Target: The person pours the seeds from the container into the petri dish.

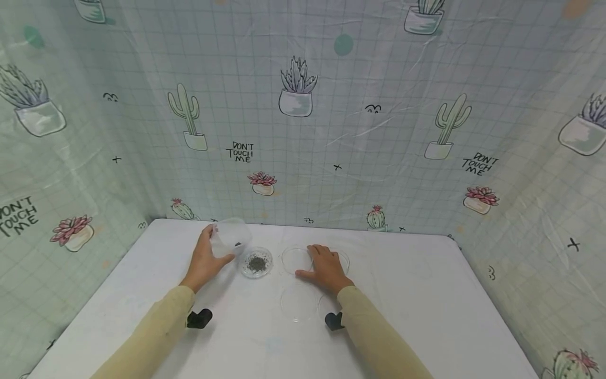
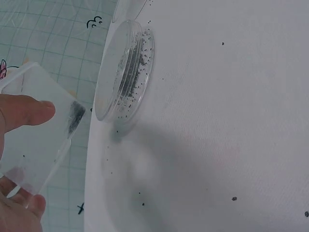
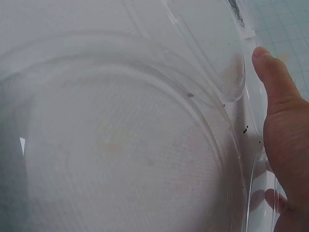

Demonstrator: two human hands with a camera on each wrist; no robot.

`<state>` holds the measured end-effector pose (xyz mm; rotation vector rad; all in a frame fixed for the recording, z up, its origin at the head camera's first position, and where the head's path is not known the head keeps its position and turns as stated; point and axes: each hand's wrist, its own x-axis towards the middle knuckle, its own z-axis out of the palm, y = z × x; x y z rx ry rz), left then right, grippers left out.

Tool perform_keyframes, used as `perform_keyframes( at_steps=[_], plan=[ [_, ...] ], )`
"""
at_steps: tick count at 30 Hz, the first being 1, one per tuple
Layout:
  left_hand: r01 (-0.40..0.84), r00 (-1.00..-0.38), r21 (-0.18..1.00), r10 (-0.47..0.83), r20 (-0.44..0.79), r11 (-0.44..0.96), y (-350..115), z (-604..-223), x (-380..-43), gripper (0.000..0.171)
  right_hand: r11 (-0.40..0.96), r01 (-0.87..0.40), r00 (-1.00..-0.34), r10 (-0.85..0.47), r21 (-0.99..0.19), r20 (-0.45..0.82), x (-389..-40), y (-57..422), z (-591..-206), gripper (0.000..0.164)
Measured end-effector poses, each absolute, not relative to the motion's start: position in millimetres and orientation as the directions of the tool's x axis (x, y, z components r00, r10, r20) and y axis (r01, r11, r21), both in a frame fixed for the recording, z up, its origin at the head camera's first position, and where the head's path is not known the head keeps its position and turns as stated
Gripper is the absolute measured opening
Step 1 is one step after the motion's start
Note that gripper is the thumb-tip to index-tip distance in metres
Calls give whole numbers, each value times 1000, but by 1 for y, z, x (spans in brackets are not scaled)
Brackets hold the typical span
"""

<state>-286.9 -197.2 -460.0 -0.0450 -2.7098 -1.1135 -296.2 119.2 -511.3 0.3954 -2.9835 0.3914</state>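
My left hand (image 1: 204,263) grips a translucent plastic container (image 1: 227,237) and holds it tilted, with thumb and fingers on opposite sides. Dark grains (image 2: 76,116) gather in the container's lower corner. Just right of it sits a clear petri dish (image 1: 257,262) with a pile of dark grains in its middle; more grains are scattered inside it. My right hand (image 1: 326,267) hovers low over the clear dishes with its fingers spread. Its thumb stretches toward the back middle dish (image 1: 294,260), and its palm partly hides the back right dish (image 1: 344,262).
Nearer the front lies another clear round dish (image 1: 299,304), with one more (image 1: 327,303) partly hidden by the right wrist. Loose dark grains (image 2: 234,198) dot the white table (image 1: 402,310). A patterned curtain (image 1: 331,195) hangs behind and along both sides.
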Motion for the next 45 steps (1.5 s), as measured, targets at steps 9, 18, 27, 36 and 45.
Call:
perform_keyframes(
  at_steps=[9, 18, 27, 36, 45],
  plan=[
    [165, -970, 674, -7, 245, 720, -188, -458, -288, 98, 930, -277, -958, -246, -241, 148, -297, 120, -511, 85],
    [182, -969, 655, 22, 245, 733, -178, -457, -290, 98, 928, -268, -960, -237, -257, 146, -297, 122, -513, 86],
    [255, -950, 624, 71, 304, 738, -171, -458, -289, 96, 929, -274, -958, -241, -248, 155, -297, 123, -518, 87],
    [249, -952, 596, 79, 296, 763, -163, -454, -287, 97, 930, -294, -950, -260, -218, 171, -298, 123, -522, 88],
    [297, -933, 554, 112, 343, 778, -156, -452, -289, 94, 924, -292, -953, -259, -246, 156, -300, 122, -523, 88]
  ],
)
